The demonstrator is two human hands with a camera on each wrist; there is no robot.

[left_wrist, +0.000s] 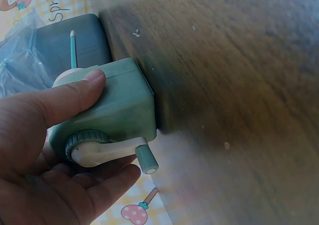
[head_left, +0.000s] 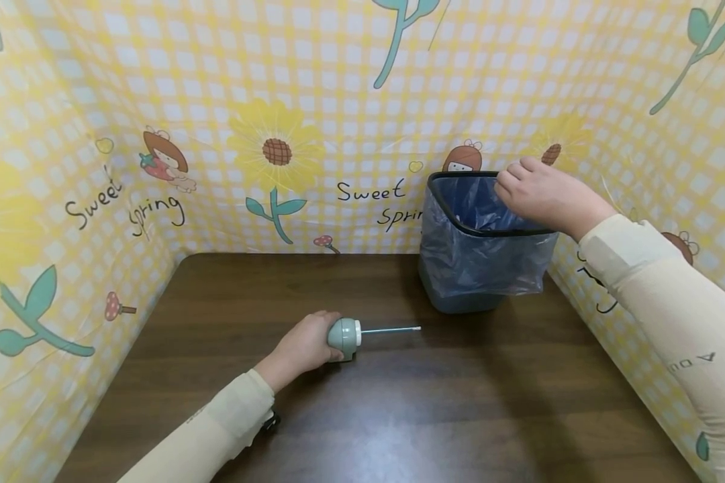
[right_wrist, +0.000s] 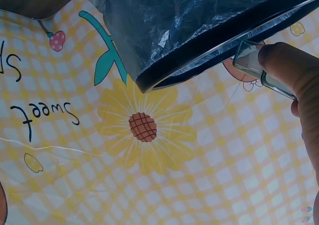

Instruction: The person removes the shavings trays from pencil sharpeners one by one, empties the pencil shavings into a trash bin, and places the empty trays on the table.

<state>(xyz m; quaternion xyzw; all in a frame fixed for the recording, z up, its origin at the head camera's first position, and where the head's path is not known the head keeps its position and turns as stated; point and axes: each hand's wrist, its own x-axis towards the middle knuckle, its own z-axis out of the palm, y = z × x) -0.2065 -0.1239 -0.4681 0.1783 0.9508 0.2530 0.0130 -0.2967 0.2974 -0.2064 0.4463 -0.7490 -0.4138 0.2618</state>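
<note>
My left hand grips a green crank pencil sharpener on the table. A teal pencil sticks out of its front, pointing right. In the left wrist view, the thumb lies across the sharpener's body, and the cream crank with its green knob faces the palm. My right hand is above the right side of the waste bin. In the right wrist view its thumb pinches a small clear shavings drawer at the bin's rim. The other fingers there are mostly hidden.
A clear plastic liner hangs over the bin's black rim. The bin stands at the back right of the brown wooden table. A yellow checked cloth walls the back and sides. Tiny crumbs dot the tabletop.
</note>
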